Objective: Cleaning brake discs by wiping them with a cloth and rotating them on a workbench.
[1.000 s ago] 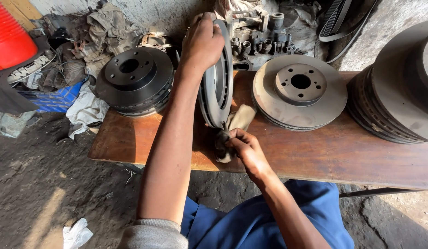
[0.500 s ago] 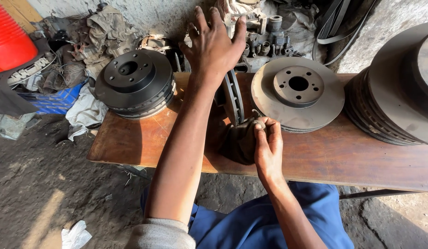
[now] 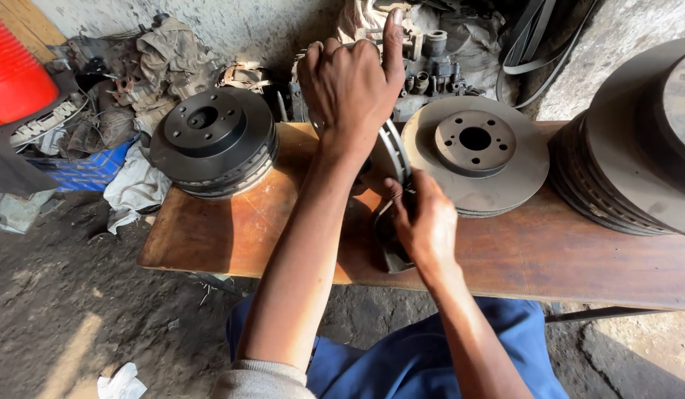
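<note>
Fingers of your left hand (image 3: 351,89) curl over the upright disc's (image 3: 392,151) top edge, index raised; your right hand (image 3: 425,222) pinches its lower rim, rag (image 3: 386,244) beneath the fingertips.

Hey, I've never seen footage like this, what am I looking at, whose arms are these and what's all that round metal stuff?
The view comes from a camera on a person's head, looking down at their own bare arms. On the worn wooden bench lie a dark round metal brake disc, a paler grey disc and a stack of discs. The left hand steadies a third disc standing on edge; the right hand presses a dark, unclear object against it.
</note>
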